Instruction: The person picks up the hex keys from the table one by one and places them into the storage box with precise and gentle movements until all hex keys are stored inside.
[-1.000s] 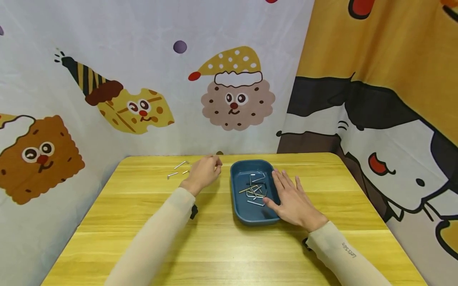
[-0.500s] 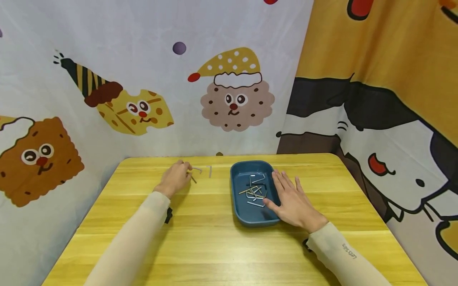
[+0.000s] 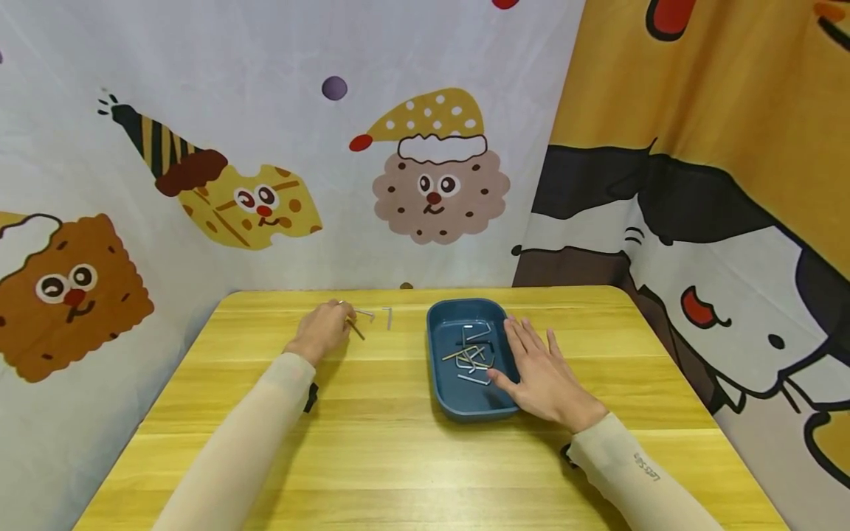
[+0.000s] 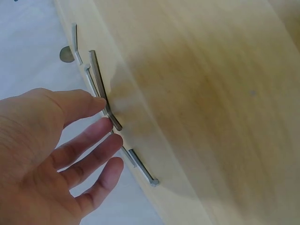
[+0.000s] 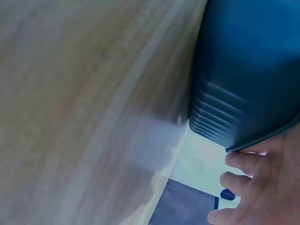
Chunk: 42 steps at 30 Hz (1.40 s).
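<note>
My left hand [image 3: 321,330] is at the far left part of the table, its thumb and index finger pinching a dark bronze-toned hex key [image 4: 99,79]. Beside those fingertips lie a silver hex key [image 3: 364,313] and another silver hex key [image 3: 389,318]. A short thick hex key [image 4: 144,167] shows below the fingers in the left wrist view. My right hand [image 3: 547,376] rests with straight fingers along the right rim of a blue tray [image 3: 432,361], its thumb reaching over the inside. Several silver, brass-coloured and black hex keys [image 3: 474,380] lie jumbled in the tray.
The wooden table [image 3: 398,457] carries the tray right of centre. A white cartoon-print curtain [image 3: 279,59] hangs along the back edge, and a yellow one [image 3: 750,74] with a cartoon figure hangs on the right.
My left hand has moved left from near the tray to the loose hex keys, staying almost still over the last half second. The right hand and tray have kept their place.
</note>
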Available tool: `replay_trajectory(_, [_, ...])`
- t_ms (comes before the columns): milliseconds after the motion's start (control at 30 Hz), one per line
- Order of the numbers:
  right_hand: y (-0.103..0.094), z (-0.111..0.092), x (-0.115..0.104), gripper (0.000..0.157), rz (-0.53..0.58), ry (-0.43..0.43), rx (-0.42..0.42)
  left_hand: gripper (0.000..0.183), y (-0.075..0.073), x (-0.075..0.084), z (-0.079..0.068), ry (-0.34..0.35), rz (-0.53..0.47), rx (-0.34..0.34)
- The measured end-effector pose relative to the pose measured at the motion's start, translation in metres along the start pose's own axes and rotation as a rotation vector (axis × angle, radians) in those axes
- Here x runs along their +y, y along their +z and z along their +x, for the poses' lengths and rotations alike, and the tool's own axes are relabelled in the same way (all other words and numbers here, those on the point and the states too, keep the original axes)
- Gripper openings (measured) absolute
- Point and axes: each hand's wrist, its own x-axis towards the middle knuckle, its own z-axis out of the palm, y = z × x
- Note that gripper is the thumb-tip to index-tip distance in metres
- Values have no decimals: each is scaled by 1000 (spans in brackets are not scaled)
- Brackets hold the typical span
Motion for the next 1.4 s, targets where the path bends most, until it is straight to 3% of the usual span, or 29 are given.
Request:
replay_trajectory(467, [0,1,1,102,-9,2,-6,3,4,-4,-1,-26,-10,-7])
replay_trajectory(967, [0,1,2,101,-16,-6,1,14,5,-3,-3,-59,37,-114])
replay_trajectory(1233, [0,1,2,101,-17,-9,7,12,2,-2,-4,-67,-17,-101])
replay_trajectory(1400, [-2,1,1,101,-18,-8,3,16,1,0,-5,-51,0,-91])
